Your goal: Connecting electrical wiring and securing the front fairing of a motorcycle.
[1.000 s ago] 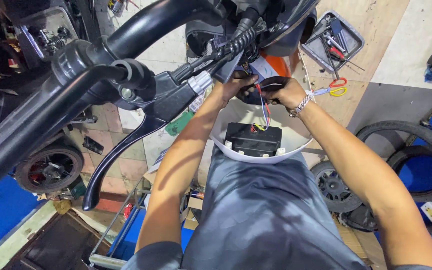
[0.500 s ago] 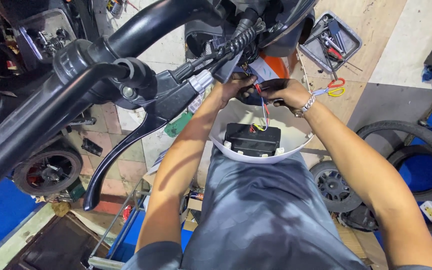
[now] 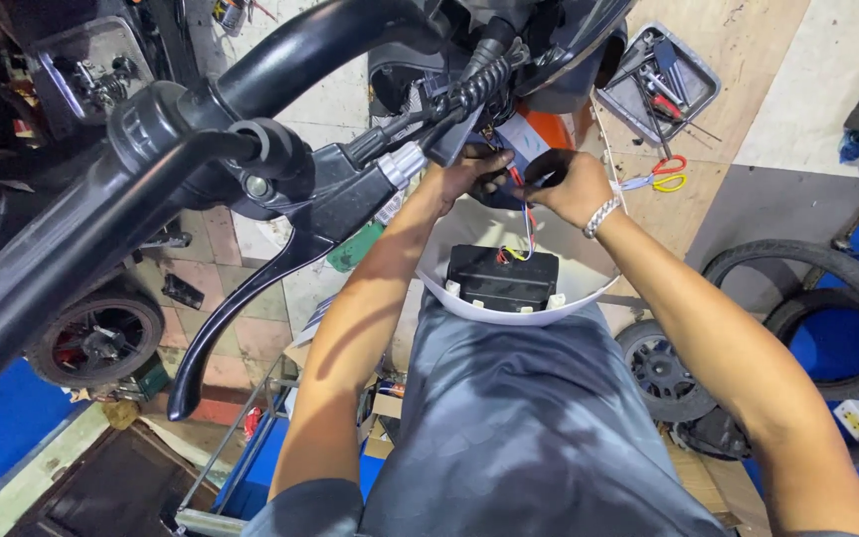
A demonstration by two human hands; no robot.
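Note:
Both my hands reach up under a scooter's handlebar. My left hand (image 3: 474,174) pinches thin coloured wires (image 3: 526,221) near a black connector. My right hand (image 3: 571,185), with a metal bracelet at the wrist, is closed around a dark part joined to the same wires. The wires run down to a black box unit (image 3: 502,277) lying inside a white curved cover panel (image 3: 539,310) that rests on my lap. The black handlebar grip and brake lever (image 3: 241,298) fill the left foreground.
A grey tool tray (image 3: 663,85) with several tools lies on the floor ahead, scissors with red and yellow handles (image 3: 660,176) beside it. Tyres (image 3: 827,308) and a wheel (image 3: 660,370) lie to the right. A small wheel (image 3: 96,338) stands at left.
My hands stay at the wires with only slight finger shifts. The view has barely moved.

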